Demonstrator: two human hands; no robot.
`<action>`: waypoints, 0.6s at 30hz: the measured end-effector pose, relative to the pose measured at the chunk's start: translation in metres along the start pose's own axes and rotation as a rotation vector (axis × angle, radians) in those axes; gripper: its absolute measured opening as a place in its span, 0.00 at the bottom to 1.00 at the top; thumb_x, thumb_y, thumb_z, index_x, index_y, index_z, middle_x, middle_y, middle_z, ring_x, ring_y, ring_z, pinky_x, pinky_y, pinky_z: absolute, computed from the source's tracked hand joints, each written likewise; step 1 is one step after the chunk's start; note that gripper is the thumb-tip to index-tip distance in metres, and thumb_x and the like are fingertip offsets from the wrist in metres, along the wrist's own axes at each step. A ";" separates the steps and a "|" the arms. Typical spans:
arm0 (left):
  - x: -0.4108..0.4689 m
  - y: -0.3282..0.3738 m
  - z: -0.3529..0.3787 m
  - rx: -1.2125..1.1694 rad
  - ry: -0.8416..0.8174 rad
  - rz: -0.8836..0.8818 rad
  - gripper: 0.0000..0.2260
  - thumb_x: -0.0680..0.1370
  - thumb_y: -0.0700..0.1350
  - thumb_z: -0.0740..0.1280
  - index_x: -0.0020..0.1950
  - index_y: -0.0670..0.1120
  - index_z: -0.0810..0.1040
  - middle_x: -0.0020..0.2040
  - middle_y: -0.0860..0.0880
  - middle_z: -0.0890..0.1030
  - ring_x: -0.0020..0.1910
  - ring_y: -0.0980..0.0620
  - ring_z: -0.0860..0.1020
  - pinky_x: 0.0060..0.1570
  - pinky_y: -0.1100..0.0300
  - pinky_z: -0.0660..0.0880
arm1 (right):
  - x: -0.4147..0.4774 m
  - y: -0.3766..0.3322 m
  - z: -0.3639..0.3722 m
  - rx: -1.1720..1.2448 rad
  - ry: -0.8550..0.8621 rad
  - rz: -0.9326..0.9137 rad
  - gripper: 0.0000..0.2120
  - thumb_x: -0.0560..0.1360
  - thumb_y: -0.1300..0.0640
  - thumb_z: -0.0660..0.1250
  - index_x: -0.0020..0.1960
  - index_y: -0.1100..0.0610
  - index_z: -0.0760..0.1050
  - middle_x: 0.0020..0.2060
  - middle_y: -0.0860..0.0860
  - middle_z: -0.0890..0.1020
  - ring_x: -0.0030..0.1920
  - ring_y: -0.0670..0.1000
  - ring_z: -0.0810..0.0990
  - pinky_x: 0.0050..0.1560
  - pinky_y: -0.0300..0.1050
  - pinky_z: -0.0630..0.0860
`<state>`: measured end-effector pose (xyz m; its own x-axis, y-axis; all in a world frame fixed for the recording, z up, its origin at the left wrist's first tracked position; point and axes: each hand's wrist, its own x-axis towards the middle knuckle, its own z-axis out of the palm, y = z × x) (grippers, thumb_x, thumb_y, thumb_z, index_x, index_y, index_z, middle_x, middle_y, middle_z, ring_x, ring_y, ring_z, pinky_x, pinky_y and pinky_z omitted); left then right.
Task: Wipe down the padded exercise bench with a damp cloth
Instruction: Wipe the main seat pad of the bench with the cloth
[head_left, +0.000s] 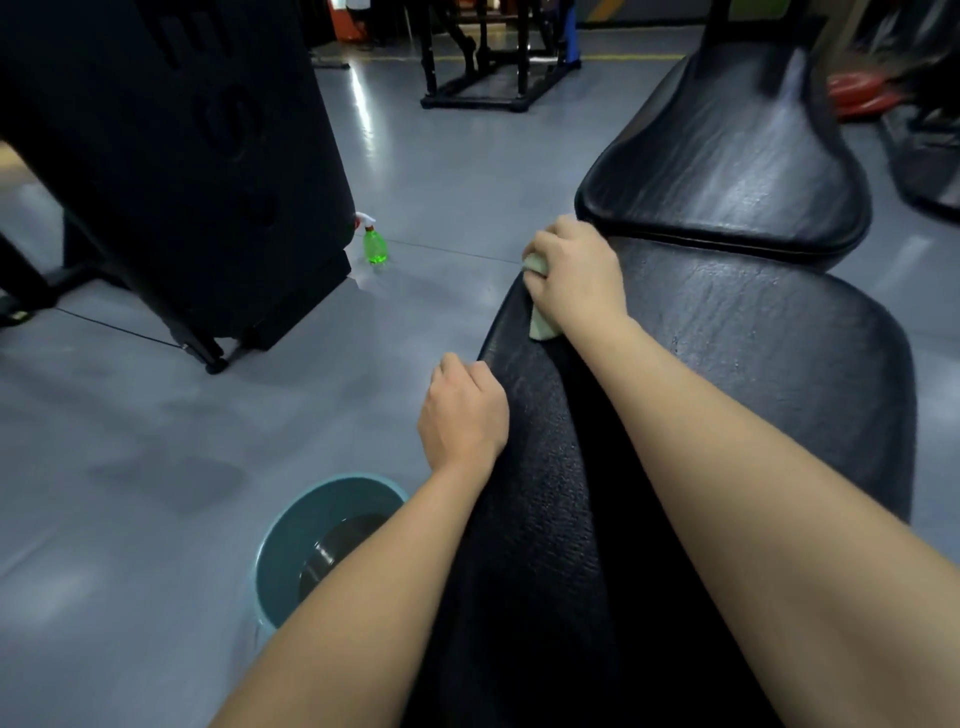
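Note:
A black padded bench runs from the bottom centre to the upper right, with a seat pad (753, 364) near me and a raised back pad (727, 156) beyond it. My right hand (574, 270) presses a pale green cloth (540, 325) onto the left edge of the seat pad, close to the gap between the pads. Only bits of the cloth show under the palm. My left hand (462, 410) rests curled against the left side of the seat pad, nearer to me, with nothing visible in it.
A teal bucket (291, 540) with water stands on the grey floor at my lower left. A green spray bottle (375, 245) stands on the floor beside a large black machine (171, 156). More gym frames (493, 62) stand at the back.

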<state>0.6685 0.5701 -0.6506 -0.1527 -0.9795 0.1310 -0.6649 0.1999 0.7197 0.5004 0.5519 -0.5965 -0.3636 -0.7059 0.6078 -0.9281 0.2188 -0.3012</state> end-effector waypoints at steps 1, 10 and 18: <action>-0.001 0.001 -0.001 -0.002 0.009 -0.007 0.11 0.83 0.47 0.53 0.47 0.42 0.69 0.52 0.42 0.78 0.48 0.40 0.73 0.48 0.48 0.68 | -0.014 -0.005 -0.003 0.023 -0.022 -0.029 0.07 0.73 0.56 0.70 0.49 0.57 0.83 0.49 0.54 0.80 0.52 0.59 0.78 0.49 0.49 0.73; -0.022 -0.007 -0.016 0.056 -0.011 0.042 0.13 0.84 0.47 0.54 0.54 0.40 0.74 0.56 0.38 0.79 0.57 0.35 0.77 0.53 0.46 0.71 | -0.101 -0.029 -0.027 0.132 -0.212 -0.280 0.10 0.67 0.59 0.76 0.48 0.56 0.83 0.50 0.52 0.82 0.52 0.58 0.80 0.51 0.52 0.79; -0.063 -0.057 -0.022 0.024 -0.009 0.042 0.15 0.86 0.51 0.49 0.46 0.45 0.68 0.47 0.47 0.74 0.45 0.43 0.74 0.43 0.51 0.67 | -0.055 0.022 -0.034 -0.060 -0.059 -0.119 0.14 0.69 0.62 0.75 0.53 0.61 0.80 0.55 0.58 0.79 0.56 0.62 0.77 0.53 0.56 0.78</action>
<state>0.7320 0.6198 -0.6846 -0.1877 -0.9699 0.1549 -0.6748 0.2419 0.6972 0.4971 0.6180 -0.6115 -0.2467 -0.7676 0.5915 -0.9682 0.1698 -0.1835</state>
